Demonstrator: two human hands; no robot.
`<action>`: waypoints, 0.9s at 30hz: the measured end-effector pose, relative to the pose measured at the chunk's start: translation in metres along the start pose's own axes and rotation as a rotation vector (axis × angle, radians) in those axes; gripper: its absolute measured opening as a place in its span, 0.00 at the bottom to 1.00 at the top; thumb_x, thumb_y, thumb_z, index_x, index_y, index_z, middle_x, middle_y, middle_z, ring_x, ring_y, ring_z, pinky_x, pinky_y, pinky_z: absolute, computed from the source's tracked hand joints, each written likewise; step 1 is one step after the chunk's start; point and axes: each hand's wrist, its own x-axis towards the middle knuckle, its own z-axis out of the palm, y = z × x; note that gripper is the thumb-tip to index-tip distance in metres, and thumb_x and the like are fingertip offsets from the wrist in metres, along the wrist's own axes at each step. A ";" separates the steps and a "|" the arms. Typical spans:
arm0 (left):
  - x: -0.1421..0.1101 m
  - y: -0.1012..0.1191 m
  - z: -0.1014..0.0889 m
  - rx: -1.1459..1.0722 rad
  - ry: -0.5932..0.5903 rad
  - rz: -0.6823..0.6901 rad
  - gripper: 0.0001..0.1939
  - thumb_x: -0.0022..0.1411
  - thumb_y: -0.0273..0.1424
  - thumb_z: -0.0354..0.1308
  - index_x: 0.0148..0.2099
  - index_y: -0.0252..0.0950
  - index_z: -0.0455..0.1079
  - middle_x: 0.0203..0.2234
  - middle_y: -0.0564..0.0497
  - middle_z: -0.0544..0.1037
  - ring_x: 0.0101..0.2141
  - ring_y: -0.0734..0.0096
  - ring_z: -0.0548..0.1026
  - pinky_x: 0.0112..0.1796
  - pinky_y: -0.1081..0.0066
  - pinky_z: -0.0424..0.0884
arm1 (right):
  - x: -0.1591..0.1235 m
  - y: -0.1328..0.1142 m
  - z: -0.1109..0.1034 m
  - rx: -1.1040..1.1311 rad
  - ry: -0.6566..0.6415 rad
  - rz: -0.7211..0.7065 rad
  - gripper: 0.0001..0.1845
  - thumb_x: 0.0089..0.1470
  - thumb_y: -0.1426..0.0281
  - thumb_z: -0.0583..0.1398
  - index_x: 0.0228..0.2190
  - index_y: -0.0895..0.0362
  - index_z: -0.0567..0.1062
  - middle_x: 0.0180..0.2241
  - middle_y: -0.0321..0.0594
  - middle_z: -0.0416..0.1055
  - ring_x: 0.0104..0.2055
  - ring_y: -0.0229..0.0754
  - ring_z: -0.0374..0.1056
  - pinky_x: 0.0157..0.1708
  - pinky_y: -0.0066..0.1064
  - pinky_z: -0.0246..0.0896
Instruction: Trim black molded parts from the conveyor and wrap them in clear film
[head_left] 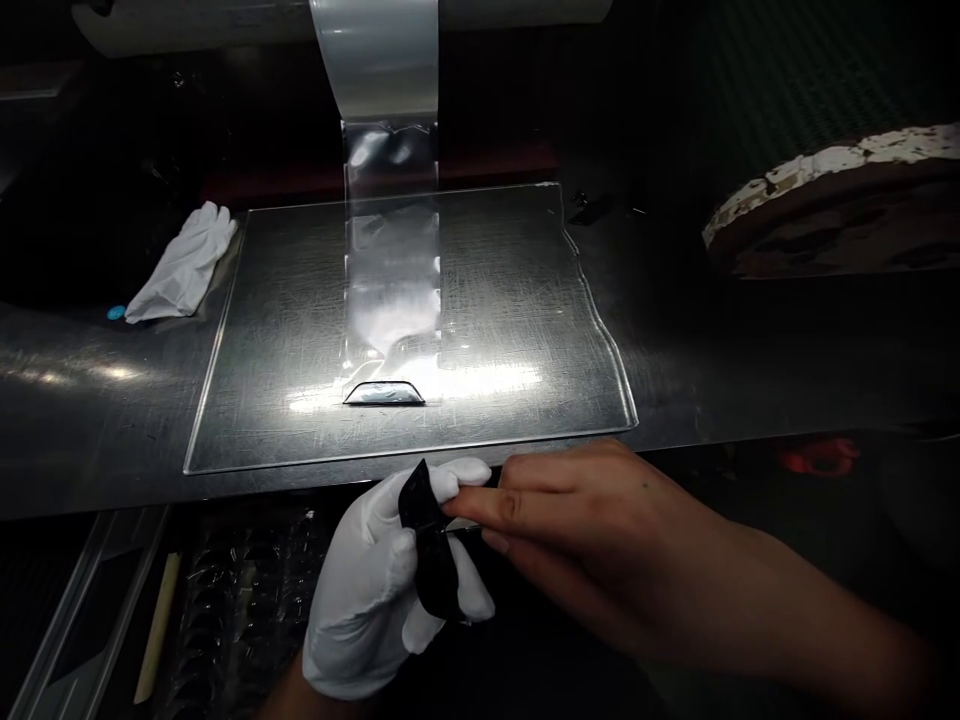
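My left hand point(367, 590), in a white glove, grips a small glossy black curved piece point(435, 565) just below the table's front edge. The piece is held upright, narrow at the top and wider below. From the right, my bare right hand point(577, 530) reaches to its edge with fingers pressed together, and their tips meet the piece and the gloved fingers. Whatever is pinched there is too small to make out. Behind the hands, a clear film strip point(394, 260) runs down over a transparent board point(510, 320). A shiny trapezoid piece with a dark outline point(385, 393) sits at the strip's lower end.
A white glove point(184, 265) lies left of the board, beside a small blue disc point(115, 313). The film comes from a roll point(225, 25) at the back. Below left is a clear tray point(247, 610) with several dark pieces. A big round object point(832, 190) occupies the right.
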 end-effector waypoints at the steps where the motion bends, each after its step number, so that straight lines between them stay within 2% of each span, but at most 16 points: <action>1: 0.000 0.000 0.001 -0.006 -0.002 0.004 0.21 0.72 0.42 0.58 0.62 0.40 0.74 0.26 0.45 0.83 0.13 0.88 0.56 0.16 0.84 0.52 | -0.001 0.000 0.000 0.008 -0.002 -0.003 0.19 0.71 0.73 0.56 0.58 0.51 0.76 0.36 0.36 0.75 0.33 0.37 0.69 0.31 0.28 0.61; 7: -0.002 -0.003 -0.001 0.028 0.011 0.008 0.21 0.73 0.42 0.57 0.62 0.40 0.72 0.23 0.48 0.80 0.13 0.87 0.56 0.17 0.84 0.54 | -0.002 0.000 0.003 0.013 -0.011 0.017 0.19 0.71 0.74 0.55 0.59 0.53 0.75 0.35 0.35 0.74 0.31 0.36 0.68 0.31 0.29 0.61; 14: 0.001 0.003 -0.002 0.032 -0.011 -0.011 0.23 0.72 0.43 0.58 0.63 0.38 0.72 0.24 0.47 0.81 0.13 0.87 0.56 0.15 0.83 0.50 | -0.004 -0.006 0.014 -0.019 0.107 0.052 0.20 0.71 0.73 0.56 0.61 0.50 0.73 0.40 0.35 0.76 0.36 0.36 0.71 0.34 0.28 0.63; 19: 0.001 0.005 -0.001 0.033 -0.049 0.008 0.23 0.72 0.43 0.57 0.63 0.38 0.73 0.24 0.46 0.82 0.12 0.86 0.55 0.14 0.83 0.50 | -0.005 -0.005 0.016 -0.036 0.104 0.055 0.19 0.72 0.72 0.56 0.60 0.51 0.74 0.38 0.34 0.76 0.34 0.35 0.70 0.31 0.28 0.62; 27: -0.001 0.005 -0.003 0.041 -0.021 -0.007 0.25 0.71 0.45 0.59 0.63 0.37 0.72 0.23 0.47 0.82 0.12 0.87 0.54 0.14 0.83 0.50 | -0.005 -0.004 0.017 -0.040 0.106 0.058 0.20 0.71 0.72 0.56 0.61 0.51 0.74 0.36 0.35 0.75 0.32 0.36 0.69 0.31 0.28 0.62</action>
